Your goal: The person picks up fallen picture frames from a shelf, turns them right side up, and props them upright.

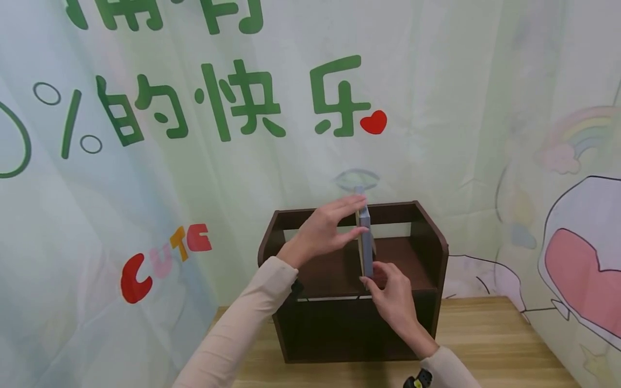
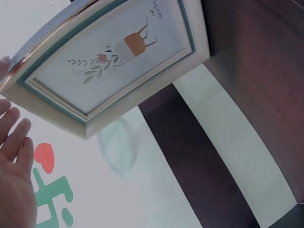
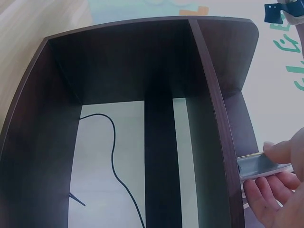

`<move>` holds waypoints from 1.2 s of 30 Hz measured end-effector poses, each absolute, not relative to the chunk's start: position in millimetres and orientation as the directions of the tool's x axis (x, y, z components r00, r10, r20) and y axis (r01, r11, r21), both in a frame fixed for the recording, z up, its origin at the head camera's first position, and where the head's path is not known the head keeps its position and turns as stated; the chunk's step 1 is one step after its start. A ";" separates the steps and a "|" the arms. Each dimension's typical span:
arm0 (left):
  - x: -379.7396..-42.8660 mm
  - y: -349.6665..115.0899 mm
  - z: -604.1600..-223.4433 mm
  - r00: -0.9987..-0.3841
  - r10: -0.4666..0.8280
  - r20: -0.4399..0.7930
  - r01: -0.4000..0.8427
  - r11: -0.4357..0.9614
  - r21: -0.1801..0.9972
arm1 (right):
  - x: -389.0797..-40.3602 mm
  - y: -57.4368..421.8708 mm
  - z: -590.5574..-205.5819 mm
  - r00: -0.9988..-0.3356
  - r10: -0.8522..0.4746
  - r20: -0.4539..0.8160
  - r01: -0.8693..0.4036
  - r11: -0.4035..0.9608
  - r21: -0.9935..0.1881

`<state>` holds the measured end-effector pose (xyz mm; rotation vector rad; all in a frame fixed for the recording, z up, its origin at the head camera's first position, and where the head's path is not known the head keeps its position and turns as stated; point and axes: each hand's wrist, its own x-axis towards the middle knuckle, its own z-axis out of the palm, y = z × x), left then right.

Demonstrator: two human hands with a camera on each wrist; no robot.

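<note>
A picture frame (image 1: 365, 242) with a pale blue-grey edge stands upright, edge toward me, on the upper shelf (image 1: 330, 275) of a dark brown wooden rack. In the left wrist view, the frame (image 2: 102, 57) shows a cream and teal border around a print of a potted plant. My left hand (image 1: 325, 229) touches its top corner with extended fingers above and the thumb at the front edge. Low on the frame, my right hand (image 1: 394, 293) pinches the front edge between thumb and fingers. The right wrist view shows this grip on the frame's bottom end (image 3: 259, 165).
The rack (image 1: 441, 248) has raised side panels and a back rail above the shelf. Its lower compartment (image 3: 128, 71) has a thin black cable (image 3: 113, 142) behind it. A wood-grain table (image 1: 495, 334) lies underneath. Printed curtains (image 1: 436, 134) hang behind and at both sides.
</note>
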<state>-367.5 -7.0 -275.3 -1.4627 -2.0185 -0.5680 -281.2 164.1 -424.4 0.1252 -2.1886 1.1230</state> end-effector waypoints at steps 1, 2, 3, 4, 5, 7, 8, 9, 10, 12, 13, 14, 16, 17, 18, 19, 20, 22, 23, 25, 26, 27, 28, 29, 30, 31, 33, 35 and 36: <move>-367.8 -6.2 -274.8 -0.226 0.712 0.664 0.954 0.300 0.003 | -281.4 164.3 -424.6 -0.774 0.206 0.599 -0.366 0.626 -0.689; -367.9 -5.3 -274.4 -0.220 0.719 0.659 0.956 0.293 -0.001 | -281.6 164.5 -424.7 -0.773 0.205 0.600 -0.368 0.626 -0.688; -368.0 -4.6 -274.3 -0.214 0.725 0.655 0.958 0.287 -0.005 | -281.8 164.8 -425.0 -0.772 0.203 0.602 -0.369 0.627 -0.686; -368.1 -3.9 -274.3 -0.209 0.728 0.653 0.959 0.284 -0.011 | -282.1 165.3 -425.4 -0.770 0.200 0.606 -0.374 0.628 -0.683; -368.3 -3.3 -274.5 -0.206 0.730 0.652 0.959 0.282 -0.014 | -282.2 166.0 -425.8 -0.767 0.192 0.612 -0.384 0.627 -0.678; -368.5 -3.3 -275.7 -0.204 0.731 0.651 0.959 0.282 -0.015 | -282.7 167.7 -427.3 -0.758 0.182 0.626 -0.410 0.613 -0.675; -368.5 -3.8 -276.5 -0.207 0.730 0.652 0.959 0.283 -0.012 | -283.3 168.8 -428.2 -0.753 0.184 0.631 -0.421 0.602 -0.678; -368.4 -4.4 -277.2 -0.209 0.727 0.654 0.959 0.284 -0.009 | -284.0 170.4 -428.9 -0.745 0.188 0.640 -0.434 0.593 -0.679; -368.3 -5.1 -277.7 -0.211 0.725 0.655 0.959 0.285 -0.007 | -285.2 172.2 -428.9 -0.736 0.194 0.649 -0.447 0.580 -0.681; -368.1 -6.2 -278.3 -0.210 0.721 0.660 0.960 0.281 -0.001 | -289.5 176.6 -427.0 -0.713 0.210 0.669 -0.470 0.566 -0.678; -368.1 -6.5 -278.4 -0.209 0.719 0.663 0.960 0.279 0.000 | -292.5 178.9 -425.2 -0.699 0.218 0.681 -0.475 0.570 -0.670; -368.1 -6.7 -278.4 -0.208 0.717 0.666 0.961 0.277 0.002 | -296.1 181.3 -423.2 -0.685 0.223 0.693 -0.479 0.579 -0.660; -368.7 -6.4 -278.7 -0.205 0.710 0.674 0.963 0.271 0.007 | -303.0 185.2 -418.2 -0.660 0.215 0.720 -0.492 0.601 -0.630; -369.0 -5.8 -279.2 -0.205 0.705 0.679 0.964 0.266 0.015 | -306.9 186.9 -416.3 -0.650 0.204 0.732 -0.497 0.615 -0.612; -369.3 -5.1 -279.8 -0.206 0.701 0.683 0.965 0.263 0.022 | -310.7 188.2 -415.1 -0.641 0.191 0.744 -0.501 0.631 -0.593; -369.6 -4.0 -280.7 -0.208 0.696 0.688 0.965 0.259 0.029 | -313.9 189.2 -413.9 -0.637 0.175 0.751 -0.502 0.645 -0.576; -369.7 -3.0 -281.6 -0.211 0.690 0.692 0.966 0.255 0.040 | -317.2 189.8 -413.2 -0.634 0.156 0.758 -0.504 0.660 -0.557; -369.5 -1.1 -283.5 -0.221 0.678 0.701 0.966 0.249 0.064 | -323.5 189.9 -412.6 -0.633 0.113 0.766 -0.506 0.688 -0.520; -368.9 -0.6 -284.2 -0.228 0.672 0.705 0.966 0.247 0.076 | -326.6 189.4 -412.3 -0.631 0.094 0.770 -0.504 0.705 -0.499; -367.7 0.1 -285.4 -0.237 0.661 0.712 0.965 0.246 0.093 | -332.0 188.3 -411.4 -0.628 0.067 0.776 -0.493 0.737 -0.463; -366.9 0.2 -285.9 -0.239 0.656 0.716 0.965 0.243 0.100 | -334.9 187.9 -411.5 -0.625 0.059 0.778 -0.487 0.749 -0.448; -366.2 0.3 -286.5 -0.242 0.652 0.719 0.964 0.243 0.105 | -337.0 187.7 -411.4 -0.627 0.057 0.777 -0.479 0.759 -0.442; -365.7 0.2 -287.2 -0.243 0.648 0.722 0.964 0.242 0.107 | -338.7 187.6 -411.2 -0.630 0.059 0.774 -0.469 0.766 -0.440; -364.9 0.1 -287.8 -0.245 0.643 0.725 0.964 0.242 0.111 | -340.1 187.7 -411.4 -0.635 0.062 0.770 -0.459 0.772 -0.441; -364.4 0.0 -288.4 -0.247 0.640 0.728 0.964 0.242 0.114 | -341.1 187.7 -411.3 -0.640 0.064 0.766 -0.452 0.774 -0.443; -363.9 -0.2 -289.0 -0.251 0.637 0.729 0.963 0.244 0.118 | -341.7 187.6 -411.2 -0.644 0.067 0.762 -0.447 0.775 -0.447; -363.3 -0.7 -289.8 -0.257 0.636 0.728 0.960 0.251 0.121 | -342.6 187.1 -410.8 -0.649 0.074 0.757 -0.437 0.778 -0.451; -362.8 -1.6 -289.9 -0.265 0.633 0.728 0.958 0.256 0.125 | -344.1 186.0 -410.2 -0.642 0.076 0.763 -0.439 0.780 -0.447; -362.7 -2.2 -289.6 -0.268 0.633 0.727 0.957 0.259 0.127 | -344.9 185.2 -409.6 -0.637 0.076 0.767 -0.440 0.781 -0.443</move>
